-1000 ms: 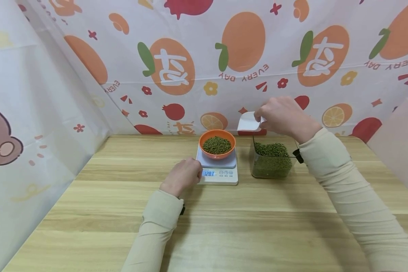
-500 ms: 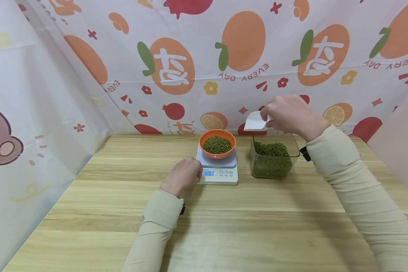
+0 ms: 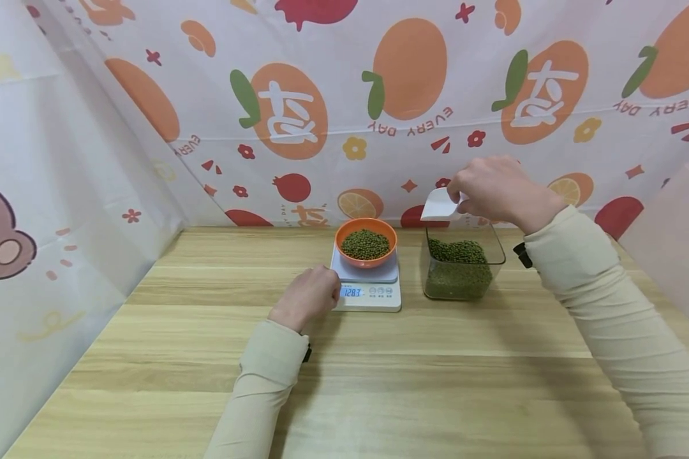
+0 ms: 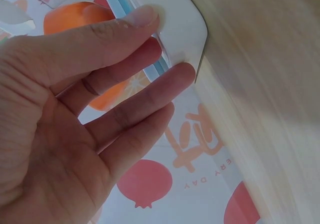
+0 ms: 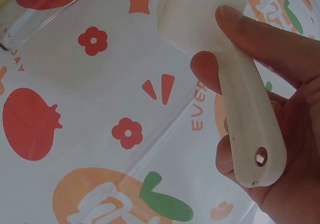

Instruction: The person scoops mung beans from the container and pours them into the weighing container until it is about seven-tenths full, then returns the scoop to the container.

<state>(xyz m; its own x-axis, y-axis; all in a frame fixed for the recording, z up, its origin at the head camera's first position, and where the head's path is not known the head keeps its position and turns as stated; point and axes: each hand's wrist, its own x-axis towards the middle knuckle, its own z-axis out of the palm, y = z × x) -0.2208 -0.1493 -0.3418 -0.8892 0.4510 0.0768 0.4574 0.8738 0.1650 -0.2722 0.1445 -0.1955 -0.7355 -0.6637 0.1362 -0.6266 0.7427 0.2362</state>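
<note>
My right hand (image 3: 490, 186) pinches the handle of a white scoop (image 3: 439, 205) between thumb and fingers; the handle, with a hole at its end, shows in the right wrist view. The scoop hangs tilted over the back of a clear square container (image 3: 495, 264) partly filled with green mung beans (image 3: 458, 254). My left hand (image 3: 309, 294) is at the front left corner of a white kitchen scale (image 3: 383, 303). In the left wrist view its fairly straight fingers and thumb lie against the scale's edge. An orange bowl (image 3: 366, 262) of mung beans sits on the scale, whose display reads 128.3.
Both vessels stand near the back of the wooden table (image 3: 413, 382), the container right of the scale. A fruit-printed cloth (image 3: 344, 146) hangs right behind the table, and more cloth (image 3: 92, 159) closes off the left side.
My right hand has moved a little to the right with the scoop, away from the bowl and over the container. The left hand, bowl and display reading stay the same.
</note>
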